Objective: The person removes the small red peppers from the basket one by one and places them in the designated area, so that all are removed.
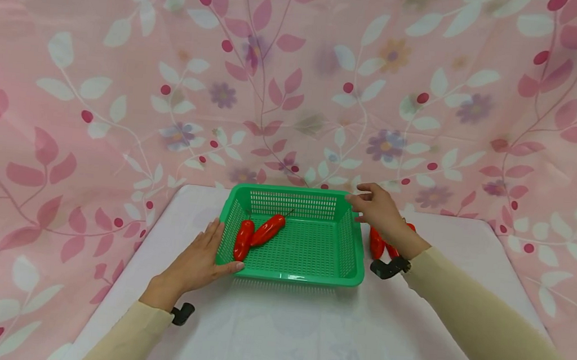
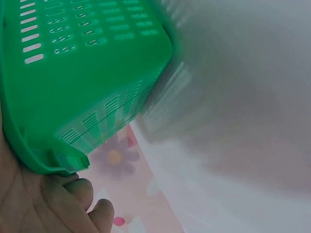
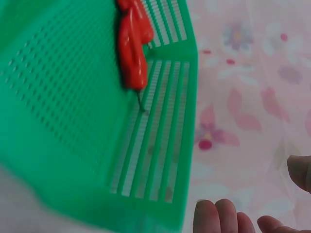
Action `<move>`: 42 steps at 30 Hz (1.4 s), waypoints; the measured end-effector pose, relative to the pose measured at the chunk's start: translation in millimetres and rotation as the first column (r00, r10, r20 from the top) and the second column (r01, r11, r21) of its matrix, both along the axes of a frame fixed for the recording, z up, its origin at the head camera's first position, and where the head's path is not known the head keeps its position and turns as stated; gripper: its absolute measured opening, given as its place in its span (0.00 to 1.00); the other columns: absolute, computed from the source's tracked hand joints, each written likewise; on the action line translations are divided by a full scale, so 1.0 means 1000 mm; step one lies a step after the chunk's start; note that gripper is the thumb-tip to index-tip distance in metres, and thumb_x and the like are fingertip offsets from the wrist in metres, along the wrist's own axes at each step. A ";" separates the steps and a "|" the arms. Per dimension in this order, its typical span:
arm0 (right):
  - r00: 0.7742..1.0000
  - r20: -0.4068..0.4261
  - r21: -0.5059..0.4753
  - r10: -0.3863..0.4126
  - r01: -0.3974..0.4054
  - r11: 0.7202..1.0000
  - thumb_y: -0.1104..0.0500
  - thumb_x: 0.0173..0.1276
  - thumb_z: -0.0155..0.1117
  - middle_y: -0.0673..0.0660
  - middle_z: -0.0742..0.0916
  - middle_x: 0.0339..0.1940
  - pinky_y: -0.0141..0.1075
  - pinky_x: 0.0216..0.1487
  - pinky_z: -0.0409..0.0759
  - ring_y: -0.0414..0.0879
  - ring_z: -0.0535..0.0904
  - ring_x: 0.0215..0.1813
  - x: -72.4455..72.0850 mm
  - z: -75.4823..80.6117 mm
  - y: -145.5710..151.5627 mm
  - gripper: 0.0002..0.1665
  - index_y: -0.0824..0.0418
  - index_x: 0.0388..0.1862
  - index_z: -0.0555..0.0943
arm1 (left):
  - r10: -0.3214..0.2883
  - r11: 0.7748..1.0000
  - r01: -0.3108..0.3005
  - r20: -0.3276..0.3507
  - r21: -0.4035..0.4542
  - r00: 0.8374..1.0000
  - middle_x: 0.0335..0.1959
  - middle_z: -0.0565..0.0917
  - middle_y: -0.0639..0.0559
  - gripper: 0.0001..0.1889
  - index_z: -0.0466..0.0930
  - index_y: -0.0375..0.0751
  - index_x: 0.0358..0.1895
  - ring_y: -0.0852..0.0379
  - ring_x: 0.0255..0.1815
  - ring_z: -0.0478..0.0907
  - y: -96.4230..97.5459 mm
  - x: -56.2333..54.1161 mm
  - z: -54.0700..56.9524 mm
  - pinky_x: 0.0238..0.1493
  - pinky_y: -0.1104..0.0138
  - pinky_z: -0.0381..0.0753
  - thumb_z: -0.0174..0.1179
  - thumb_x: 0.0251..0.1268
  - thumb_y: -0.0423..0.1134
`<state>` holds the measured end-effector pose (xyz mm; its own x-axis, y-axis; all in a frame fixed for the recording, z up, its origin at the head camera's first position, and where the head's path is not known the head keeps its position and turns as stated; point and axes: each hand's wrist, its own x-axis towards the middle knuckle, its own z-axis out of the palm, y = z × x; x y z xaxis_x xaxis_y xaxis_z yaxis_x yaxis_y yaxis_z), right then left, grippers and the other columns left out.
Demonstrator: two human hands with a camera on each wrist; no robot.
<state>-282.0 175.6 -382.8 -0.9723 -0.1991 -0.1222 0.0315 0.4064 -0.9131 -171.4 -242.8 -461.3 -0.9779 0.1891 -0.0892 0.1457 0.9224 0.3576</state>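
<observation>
A green plastic basket [image 1: 291,277] with slotted walls sits on the white-covered table. Inside, toward its left end, lie two red peppers, one pepper [image 1: 244,241] nearly lengthwise and the other pepper [image 1: 268,230] slanted, its stem toward the back wall. My left hand [image 1: 195,263] rests against the basket's left rim, fingers extended along the side and thumb over the front-left corner. At the back-right corner hovers my right hand [image 1: 378,212], fingers loosely bent with nothing between them. Below it, outside the basket, more red peppers [image 1: 376,244] are partly hidden by the hand and wrist.
The white table [image 1: 286,332] extends in front of the basket and to both sides. Pink floral cloth [image 1: 295,90] hangs behind the table and shows at its sides. A black wrist device [image 1: 389,267] is near the right-hand peppers.
</observation>
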 end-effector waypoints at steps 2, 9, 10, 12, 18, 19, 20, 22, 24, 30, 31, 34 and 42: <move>0.999 0.034 -0.044 0.029 -0.027 0.999 0.48 0.82 0.61 0.71 0.75 0.74 0.57 0.65 0.84 0.66 0.80 0.67 -0.002 -0.001 -0.016 0.42 0.65 0.83 0.58 | 0.002 1.000 -0.002 0.001 0.002 1.000 0.89 0.42 0.39 0.69 0.39 0.35 0.87 0.30 0.86 0.47 0.000 0.000 -0.001 0.79 0.36 0.62 0.56 0.58 0.83; 0.992 0.101 -0.015 0.076 -0.075 0.997 0.48 0.81 0.63 0.71 0.75 0.75 0.55 0.60 0.87 0.66 0.80 0.67 -0.016 -0.017 -0.062 0.42 0.66 0.82 0.60 | 0.002 1.000 -0.002 0.002 0.008 1.000 0.89 0.42 0.39 0.69 0.39 0.35 0.87 0.30 0.86 0.48 -0.001 -0.002 -0.003 0.80 0.37 0.62 0.55 0.58 0.84; 0.991 0.107 -0.005 0.079 -0.079 0.997 0.48 0.80 0.63 0.70 0.75 0.75 0.54 0.60 0.87 0.66 0.80 0.67 -0.018 -0.020 -0.066 0.42 0.65 0.82 0.60 | 0.002 1.000 -0.002 0.004 0.011 1.000 0.89 0.42 0.39 0.69 0.39 0.35 0.87 0.30 0.86 0.48 -0.001 -0.002 -0.003 0.80 0.37 0.62 0.55 0.58 0.84; 0.990 0.115 0.010 0.087 -0.089 0.996 0.47 0.80 0.64 0.70 0.75 0.75 0.54 0.60 0.87 0.65 0.80 0.68 -0.022 -0.027 -0.075 0.44 0.65 0.83 0.59 | 0.005 1.000 -0.005 0.008 0.014 1.000 0.89 0.42 0.39 0.69 0.39 0.36 0.87 0.29 0.86 0.48 -0.001 -0.002 -0.003 0.79 0.37 0.62 0.55 0.58 0.84; 0.980 0.159 0.007 0.116 -0.119 0.993 0.47 0.79 0.65 0.70 0.75 0.75 0.56 0.62 0.86 0.66 0.79 0.69 -0.027 -0.043 -0.097 0.45 0.65 0.84 0.58 | 0.013 1.000 -0.013 0.013 0.012 1.000 0.89 0.42 0.40 0.69 0.38 0.37 0.87 0.29 0.86 0.48 -0.001 -0.003 -0.004 0.79 0.37 0.63 0.55 0.58 0.84; 0.979 0.163 0.005 0.120 -0.123 0.992 0.48 0.79 0.65 0.70 0.75 0.75 0.55 0.62 0.86 0.66 0.79 0.69 -0.027 -0.046 -0.101 0.45 0.65 0.84 0.58 | 0.012 1.000 -0.012 0.012 0.011 1.000 0.89 0.41 0.41 0.69 0.38 0.37 0.87 0.30 0.86 0.48 -0.001 -0.003 -0.004 0.79 0.37 0.62 0.55 0.58 0.84; 0.978 0.169 0.005 0.122 -0.124 0.992 0.48 0.79 0.66 0.70 0.75 0.75 0.55 0.61 0.86 0.66 0.79 0.69 -0.028 -0.048 -0.104 0.45 0.65 0.83 0.58 | 0.010 1.000 -0.011 0.011 0.013 1.000 0.89 0.41 0.41 0.69 0.38 0.36 0.87 0.30 0.87 0.48 -0.001 -0.003 -0.003 0.80 0.37 0.62 0.55 0.58 0.83; 0.977 0.178 0.004 0.119 -0.121 0.993 0.49 0.78 0.68 0.70 0.76 0.74 0.55 0.60 0.87 0.66 0.80 0.68 -0.029 -0.053 -0.111 0.45 0.65 0.83 0.59 | 0.007 1.000 -0.008 0.009 0.014 1.000 0.89 0.41 0.41 0.69 0.39 0.36 0.87 0.31 0.87 0.47 -0.001 -0.003 -0.003 0.80 0.38 0.61 0.56 0.58 0.83; 0.977 0.177 0.007 0.123 -0.126 0.992 0.50 0.77 0.68 0.69 0.76 0.73 0.53 0.59 0.88 0.66 0.80 0.68 -0.030 -0.058 -0.116 0.45 0.66 0.83 0.60 | 0.007 1.000 -0.007 0.008 0.015 1.000 0.89 0.41 0.41 0.69 0.39 0.36 0.87 0.32 0.87 0.47 -0.001 -0.002 -0.002 0.80 0.38 0.61 0.56 0.58 0.83; 0.968 0.197 -0.018 0.159 -0.158 0.987 0.53 0.74 0.71 0.69 0.76 0.72 0.53 0.58 0.88 0.66 0.79 0.69 -0.031 -0.068 -0.129 0.45 0.63 0.82 0.62 | 0.013 1.000 -0.014 0.018 0.012 1.000 0.89 0.41 0.41 0.69 0.38 0.37 0.87 0.28 0.86 0.49 -0.001 -0.002 -0.001 0.79 0.37 0.63 0.55 0.58 0.83; 0.965 0.201 -0.025 0.166 -0.164 0.986 0.54 0.74 0.71 0.69 0.76 0.72 0.54 0.59 0.88 0.66 0.78 0.69 -0.032 -0.070 -0.131 0.45 0.62 0.82 0.62 | 0.015 1.000 -0.015 0.018 0.013 1.000 0.89 0.41 0.41 0.69 0.38 0.37 0.87 0.28 0.85 0.50 -0.002 -0.002 -0.001 0.79 0.37 0.63 0.56 0.58 0.83; 0.960 0.211 -0.047 0.181 -0.175 0.983 0.55 0.74 0.71 0.69 0.75 0.74 0.55 0.60 0.87 0.67 0.77 0.70 -0.033 -0.076 -0.137 0.45 0.62 0.82 0.62 | 0.012 1.000 -0.013 0.014 0.018 1.000 0.89 0.41 0.41 0.68 0.38 0.37 0.87 0.28 0.85 0.50 -0.002 -0.002 -0.001 0.79 0.37 0.63 0.56 0.59 0.83; 0.957 0.219 -0.001 0.192 -0.197 0.980 0.53 0.72 0.73 0.67 0.75 0.74 0.50 0.55 0.90 0.64 0.79 0.67 -0.037 -0.092 -0.150 0.44 0.61 0.82 0.64 | 0.002 1.000 -0.002 -0.004 0.019 1.000 0.89 0.43 0.39 0.67 0.40 0.35 0.87 0.29 0.85 0.51 -0.002 -0.003 -0.003 0.80 0.37 0.62 0.56 0.60 0.82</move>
